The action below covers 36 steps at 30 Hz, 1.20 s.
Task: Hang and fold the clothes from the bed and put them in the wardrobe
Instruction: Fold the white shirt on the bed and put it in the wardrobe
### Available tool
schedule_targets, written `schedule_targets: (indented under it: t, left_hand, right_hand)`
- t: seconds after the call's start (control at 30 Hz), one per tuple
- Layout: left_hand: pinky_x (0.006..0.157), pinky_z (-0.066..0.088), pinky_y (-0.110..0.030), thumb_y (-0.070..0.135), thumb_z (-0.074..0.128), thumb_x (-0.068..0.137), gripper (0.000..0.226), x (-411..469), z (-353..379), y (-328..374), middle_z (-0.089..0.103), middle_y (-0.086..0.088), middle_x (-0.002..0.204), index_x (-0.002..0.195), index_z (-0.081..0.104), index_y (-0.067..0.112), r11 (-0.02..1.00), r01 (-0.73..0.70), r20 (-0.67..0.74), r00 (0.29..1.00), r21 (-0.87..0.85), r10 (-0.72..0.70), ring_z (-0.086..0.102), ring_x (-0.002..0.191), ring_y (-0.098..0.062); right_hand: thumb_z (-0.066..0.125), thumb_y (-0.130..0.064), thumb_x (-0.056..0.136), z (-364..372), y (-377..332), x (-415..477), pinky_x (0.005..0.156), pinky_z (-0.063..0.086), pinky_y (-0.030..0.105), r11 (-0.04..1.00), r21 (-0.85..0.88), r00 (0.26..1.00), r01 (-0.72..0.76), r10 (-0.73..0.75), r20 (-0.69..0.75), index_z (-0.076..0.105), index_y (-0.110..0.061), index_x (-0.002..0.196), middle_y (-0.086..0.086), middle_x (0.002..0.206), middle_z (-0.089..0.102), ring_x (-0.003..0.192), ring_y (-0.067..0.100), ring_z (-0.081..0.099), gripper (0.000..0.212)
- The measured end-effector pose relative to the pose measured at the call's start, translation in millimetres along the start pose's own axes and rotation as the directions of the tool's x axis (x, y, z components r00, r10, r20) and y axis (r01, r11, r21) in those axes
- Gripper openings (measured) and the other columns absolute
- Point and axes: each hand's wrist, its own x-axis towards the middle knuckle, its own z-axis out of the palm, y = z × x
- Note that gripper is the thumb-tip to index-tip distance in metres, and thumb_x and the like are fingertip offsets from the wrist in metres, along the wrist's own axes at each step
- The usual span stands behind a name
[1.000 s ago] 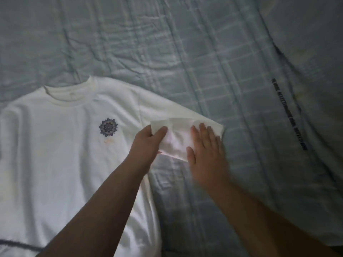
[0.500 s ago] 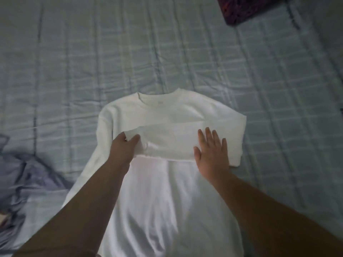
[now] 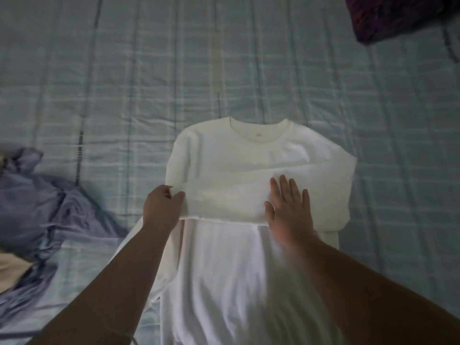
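Left hand pinching folded sleeve, right hand flat on soft white shirt, checked bedsheet

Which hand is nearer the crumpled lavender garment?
Left. The left hand pinches the white shirt, right of the lavender garment; the right hand presses flat on the shirt, farther right.

**Dim bed, seen from above, filling the frame**

The bed is spread with a pale blue-grey cover. The cover has lighter checks, and thin dark stripes run from the top of the frame toward the bottom. It lies slightly creased, with small wrinkles near the centre. A purple bundle, dark and patterned, sits on the cover in the upper right corner, cut off by the frame edge; whether it is a cushion or folded cloth cannot be told. The light is low, bluish and soft.
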Motion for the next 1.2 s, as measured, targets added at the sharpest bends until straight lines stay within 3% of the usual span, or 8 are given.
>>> schedule_targets:
  t: [0.13,0.23,0.47,0.67,0.8,0.93,1.07,1.2]
  left_hand:
    - [0.068,0.039,-0.032,0.035,0.065,0.085,0.012,2,-2,-16,0.055,0.008,0.074,0.085,0.060,0.024,0.971,-0.087,-0.001,0.996,0.224,0.089,0.054,0.076,-0.023]
    - [0.080,0.047,-0.040,0.040,0.065,0.087,0.025,-1,4,-20,0.053,-0.004,0.096,0.100,0.061,0.019,0.921,-0.079,0.007,0.997,0.381,0.082,0.056,0.094,-0.030]
    - [0.081,0.045,-0.037,0.034,0.072,0.085,0.034,-24,-8,-32,0.057,-0.005,0.102,0.105,0.050,0.017,0.990,-0.066,-0.060,0.995,0.121,0.074,0.055,0.088,-0.023]
    - [0.094,0.045,-0.044,0.003,0.060,0.084,0.032,-66,-59,-96,0.061,-0.014,0.108,0.116,0.059,0.009,0.977,-0.033,-0.060,0.997,0.208,0.047,0.057,0.101,-0.033]
    - [0.097,0.042,-0.044,0.010,0.062,0.083,0.037,-86,-94,-158,0.057,-0.015,0.115,0.119,0.057,0.014,0.939,0.152,-0.083,0.988,0.310,-0.132,0.052,0.110,-0.036]
    - [0.096,0.047,-0.047,0.022,0.069,0.083,0.040,-112,-120,-217,0.059,-0.014,0.115,0.120,0.057,0.013,0.924,0.290,-0.011,0.955,0.249,-0.297,0.056,0.110,-0.037]
    - [0.094,0.048,-0.044,0.043,0.068,0.084,0.047,-115,-137,-257,0.062,-0.003,0.120,0.125,0.055,0.025,0.899,0.229,0.139,0.944,0.373,-0.299,0.058,0.111,-0.029]
    - [0.086,0.041,-0.028,0.048,0.070,0.086,0.048,-97,-170,-281,0.060,0.000,0.124,0.123,0.061,0.018,0.930,0.137,0.438,0.852,0.341,-0.286,0.057,0.114,-0.022]
  right_hand:
    - [0.033,-0.038,0.096,18,-14,8,0.118,0.016,0.056,0.998,0.026,0.994,0.061,-0.058,-0.090,0.025,-0.019,0.155,0.008,0.162,0.022,0.149,0.028,0.020,0.063]
    - [0.038,-0.036,0.096,30,-14,9,0.118,0.015,0.057,0.997,0.039,0.985,0.059,-0.052,-0.165,0.029,-0.018,0.154,0.010,0.161,0.025,0.148,0.029,0.023,0.062]
    - [0.038,-0.033,0.094,11,-24,2,0.115,0.021,0.058,0.992,0.094,0.984,0.082,-0.066,-0.163,0.032,-0.014,0.152,0.012,0.159,0.029,0.146,0.031,0.026,0.061]
    - [0.036,-0.033,0.097,-2,-100,-40,0.117,0.025,0.052,0.889,0.211,0.906,0.406,-0.361,-0.221,0.037,-0.011,0.150,0.012,0.158,0.032,0.147,0.031,0.027,0.058]
    - [0.040,-0.029,0.096,7,-160,-71,0.118,0.023,0.050,0.780,0.241,0.815,0.578,-0.538,-0.214,0.038,-0.012,0.150,0.011,0.157,0.033,0.148,0.029,0.024,0.056]
    - [0.043,-0.028,0.096,17,-211,-100,0.118,0.024,0.049,0.696,0.252,0.739,0.672,-0.652,-0.169,0.043,-0.011,0.147,0.012,0.156,0.036,0.147,0.030,0.025,0.053]
    - [0.041,-0.029,0.096,27,-254,-116,0.119,0.023,0.048,0.676,0.178,0.696,0.715,-0.712,-0.089,0.044,-0.012,0.146,0.011,0.155,0.037,0.147,0.029,0.027,0.053]
    - [0.043,-0.031,0.095,39,-286,-119,0.117,0.023,0.052,0.724,0.076,0.721,0.686,-0.690,0.070,0.042,-0.013,0.148,0.012,0.156,0.036,0.146,0.031,0.028,0.056]
